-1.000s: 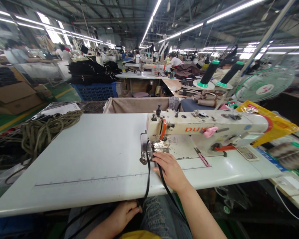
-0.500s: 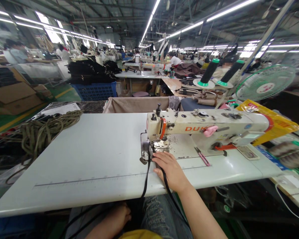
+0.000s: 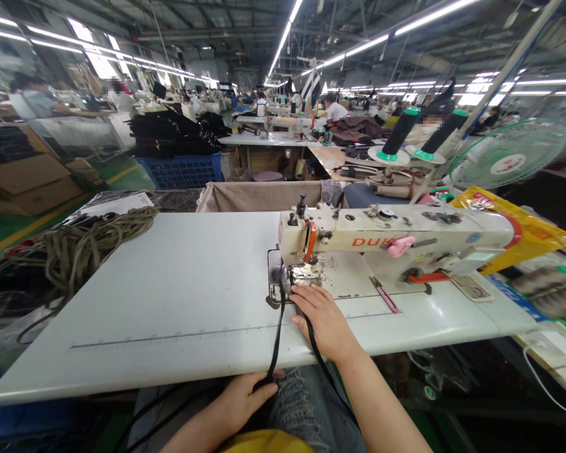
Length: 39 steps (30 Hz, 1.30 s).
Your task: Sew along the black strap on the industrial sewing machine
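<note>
A narrow black strap (image 3: 277,340) runs down from the needle area of the white sewing machine (image 3: 330,236) and over the table's front edge. Just below that edge, my left hand (image 3: 245,397) has its thumb and fingers closed on this length. My right hand (image 3: 323,322) rests on the machine bed close to the presser foot, fingertips together. A second length of black strap (image 3: 318,355) passes between its thumb and fingers and hangs toward my lap. The fingers partly hide the strap by the needle. Pink-handled thread snips (image 3: 384,296) lie right of my right hand.
Olive straps (image 3: 80,251) lie heaped at the table's left end. Black thread cones (image 3: 400,135) and a green fan (image 3: 507,160) stand at right. Behind the white table (image 3: 179,283) is a beige cloth-lined bin (image 3: 259,196). Other people work farther back.
My left hand has risen from below the table to its front edge and taken hold of the black strap. My right hand stays beside the presser foot. The view has shifted slightly.
</note>
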### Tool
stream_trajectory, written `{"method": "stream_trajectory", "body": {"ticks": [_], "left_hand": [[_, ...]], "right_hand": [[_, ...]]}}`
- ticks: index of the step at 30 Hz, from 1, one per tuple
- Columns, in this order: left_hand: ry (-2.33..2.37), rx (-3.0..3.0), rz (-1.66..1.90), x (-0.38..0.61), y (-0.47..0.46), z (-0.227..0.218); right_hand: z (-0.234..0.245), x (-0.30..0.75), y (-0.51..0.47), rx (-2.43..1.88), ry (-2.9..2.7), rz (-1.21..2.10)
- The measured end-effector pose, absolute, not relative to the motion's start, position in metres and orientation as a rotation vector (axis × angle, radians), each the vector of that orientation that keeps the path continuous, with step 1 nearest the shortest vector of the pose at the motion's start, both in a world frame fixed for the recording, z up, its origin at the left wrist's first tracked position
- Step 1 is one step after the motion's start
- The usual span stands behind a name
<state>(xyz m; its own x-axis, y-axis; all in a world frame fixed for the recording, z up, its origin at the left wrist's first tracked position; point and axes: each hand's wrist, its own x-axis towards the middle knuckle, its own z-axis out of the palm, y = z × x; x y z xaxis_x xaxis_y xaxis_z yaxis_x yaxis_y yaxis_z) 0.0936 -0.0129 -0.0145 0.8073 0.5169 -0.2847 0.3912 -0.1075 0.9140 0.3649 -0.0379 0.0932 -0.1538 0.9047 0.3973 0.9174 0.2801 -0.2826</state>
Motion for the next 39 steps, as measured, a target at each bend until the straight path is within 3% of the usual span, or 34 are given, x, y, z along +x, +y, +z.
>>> {"method": "stream_trajectory", "body": {"ticks": [4, 15, 22, 29, 39], "left_hand": [[0.614, 1.652, 0.137, 0.096, -0.014, -0.007], [0.859, 2.001, -0.297, 0.067, -0.013, -0.073], [0.924, 1.959, -0.109, 0.065, -0.010, -0.047], [0.687, 1.789, 0.133, 0.091, -0.013, -0.010], [0.832, 1.873, -0.111, 0.073, -0.005, -0.048]], "right_hand": [[0.092, 0.365, -0.038, -1.635, -2.062, -0.036], [0.089, 0.365, -0.037, -1.638, -2.055, -0.053], [0.090, 0.364, -0.037, -1.635, -2.050, -0.061], [0.090, 0.364, -0.037, -1.640, -2.062, -0.064], [0.091, 0.364, -0.037, -1.618, -2.047, -0.066]]}}
